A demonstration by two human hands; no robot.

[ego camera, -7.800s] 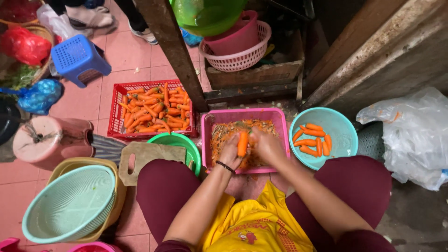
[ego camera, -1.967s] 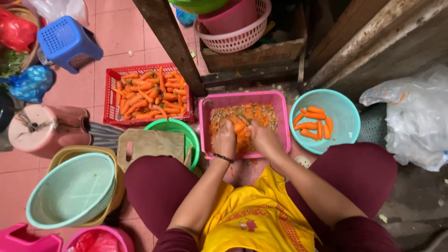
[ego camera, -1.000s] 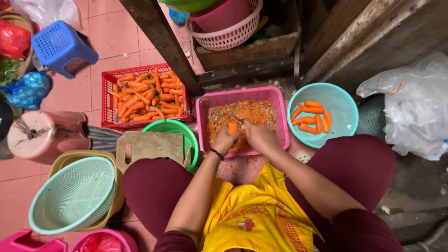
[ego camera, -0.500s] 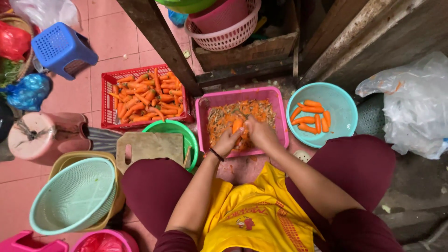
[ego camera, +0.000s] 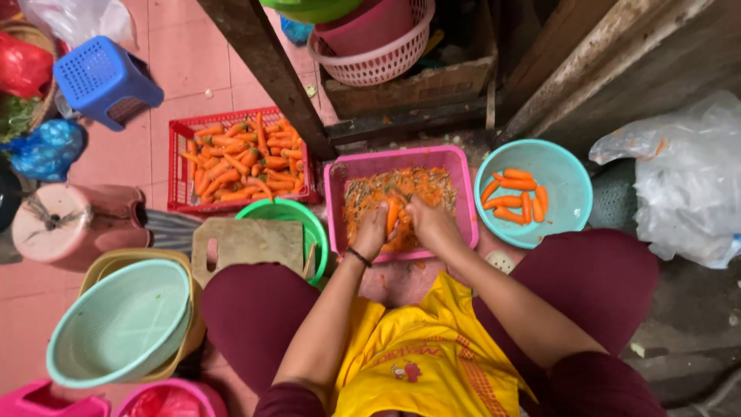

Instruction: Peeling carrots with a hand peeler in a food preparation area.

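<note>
Red crate (ego camera: 239, 162) of unpeeled carrots, left. Left hand (ego camera: 372, 232) and right hand (ego camera: 432, 224) both closed round one carrot (ego camera: 392, 216) over pink basin (ego camera: 397, 202) — peeling apparently underway. Teal bowl (ego camera: 534, 193) of peeled carrots, right — likely destination next.

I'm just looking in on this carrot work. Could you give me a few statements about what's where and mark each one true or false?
1. Both hands hold one carrot over the pink tub. True.
2. The red crate is empty. False: it is full of carrots.
3. The blue bowl holds several carrots. True.
4. The wooden board lies inside the pink tub. False: it rests on the green bowl beside it.
5. The left hand wears a dark wristband. True.
</note>
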